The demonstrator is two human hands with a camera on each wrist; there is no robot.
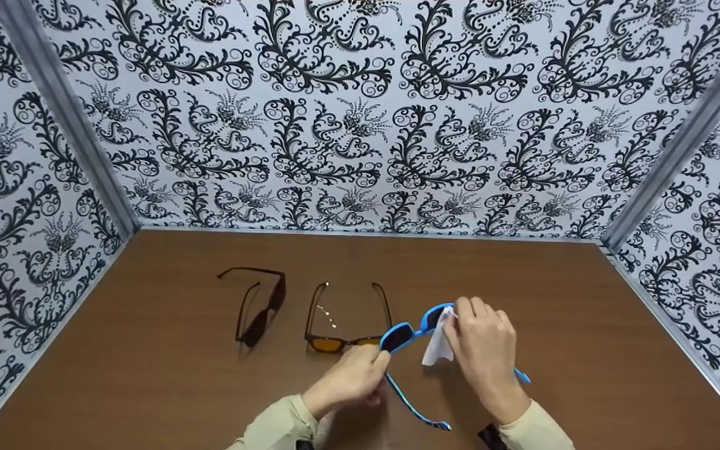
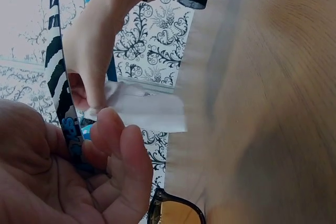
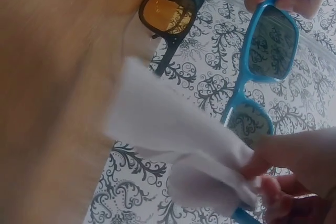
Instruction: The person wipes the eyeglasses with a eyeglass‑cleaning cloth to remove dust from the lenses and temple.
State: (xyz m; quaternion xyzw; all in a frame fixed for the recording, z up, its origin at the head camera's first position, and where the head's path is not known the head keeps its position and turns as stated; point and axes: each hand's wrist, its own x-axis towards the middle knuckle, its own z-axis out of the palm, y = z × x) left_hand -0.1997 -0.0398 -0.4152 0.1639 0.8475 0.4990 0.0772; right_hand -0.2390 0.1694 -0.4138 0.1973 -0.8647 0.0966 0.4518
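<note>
Blue-framed sunglasses point(image 1: 397, 337) with dark lenses are held above the table between both hands. My left hand point(image 1: 352, 375) pinches them at the hinge corner of one lens. Zebra-striped inside, one temple arm point(image 2: 55, 66) runs past the left palm in the left wrist view. With fingers and thumb, my right hand point(image 1: 484, 340) pinches a white cloth point(image 1: 438, 345) against the other lens. Much of that lens is hidden by the cloth and fingers. In the right wrist view the cloth point(image 3: 168, 114) hangs loose from the fingertips.
Black-framed glasses with amber lenses point(image 1: 327, 344) lie on the brown table point(image 1: 166, 375), just beyond the left hand. Farther left are dark sunglasses point(image 1: 260, 325) with unfolded arms. Patterned black-and-white walls point(image 1: 347, 125) enclose the table's back and sides.
</note>
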